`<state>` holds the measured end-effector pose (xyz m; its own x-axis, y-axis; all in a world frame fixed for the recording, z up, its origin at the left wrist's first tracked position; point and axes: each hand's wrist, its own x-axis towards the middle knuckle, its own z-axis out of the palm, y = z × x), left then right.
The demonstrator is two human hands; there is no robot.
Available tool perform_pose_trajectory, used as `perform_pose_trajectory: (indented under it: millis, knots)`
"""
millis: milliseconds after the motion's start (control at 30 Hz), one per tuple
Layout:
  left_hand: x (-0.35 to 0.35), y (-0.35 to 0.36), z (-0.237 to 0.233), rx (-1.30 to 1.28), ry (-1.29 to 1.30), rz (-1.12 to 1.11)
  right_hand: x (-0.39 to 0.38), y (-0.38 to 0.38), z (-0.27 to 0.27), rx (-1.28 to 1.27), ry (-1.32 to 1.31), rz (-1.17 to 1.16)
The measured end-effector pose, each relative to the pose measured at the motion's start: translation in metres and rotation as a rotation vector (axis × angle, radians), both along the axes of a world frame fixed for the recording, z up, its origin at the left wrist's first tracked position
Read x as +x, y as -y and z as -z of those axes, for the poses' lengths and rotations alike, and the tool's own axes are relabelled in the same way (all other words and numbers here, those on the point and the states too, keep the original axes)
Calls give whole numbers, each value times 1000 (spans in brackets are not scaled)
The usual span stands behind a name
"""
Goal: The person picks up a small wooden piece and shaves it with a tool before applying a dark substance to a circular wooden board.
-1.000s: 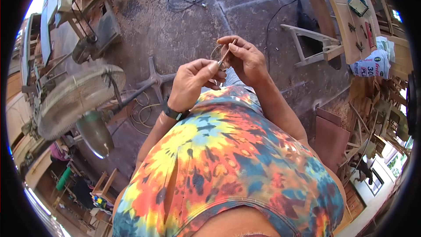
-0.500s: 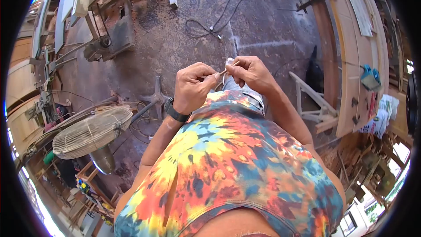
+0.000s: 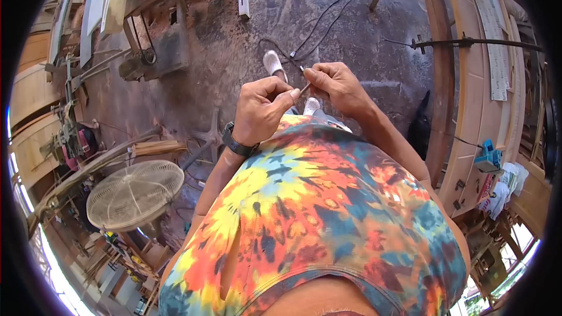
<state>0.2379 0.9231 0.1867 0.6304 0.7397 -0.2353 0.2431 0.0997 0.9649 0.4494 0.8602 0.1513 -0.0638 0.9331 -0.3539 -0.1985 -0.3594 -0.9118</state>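
In front of my waist my two hands come close together around a thin, short, stick-like piece (image 3: 305,88). My left hand (image 3: 260,108), with a dark watch (image 3: 236,141) on its wrist, pinches one end between thumb and forefinger. At the other end, the fingertips of my right hand (image 3: 339,86) are closed on it too. Fingers cover much of the piece, so its exact kind cannot be made out. Below the hands show my light shoes (image 3: 273,62) on the dark floor.
A round-caged fan (image 3: 136,194) stands at the left. A black cable (image 3: 328,16) lies across the floor ahead. To the right, a wooden panel (image 3: 468,117) carries a long bar clamp (image 3: 468,42) and a blue tool (image 3: 488,157). A machine (image 3: 155,52) stands at the upper left.
My view has shifted and my feet have moved, one shoe now further forward. Both hands stay closed on the thin piece, which now points more steeply and shows less.
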Motion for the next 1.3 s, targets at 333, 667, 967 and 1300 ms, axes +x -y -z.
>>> perform_pose_trajectory:
  millis: [333,667,967,1300]
  knots:
    - [53,-184,26,-252,231,4,52,-171,-4,113,98,44]
    - [100,-342,8,-522,282,120,90,-296,-26,233,314,171]
    - [174,-427,12,-580,223,100,164,-373,-4,296,281,173]
    - [292,-510,-4,-628,172,-42,308,-500,-11,463,257,-104]
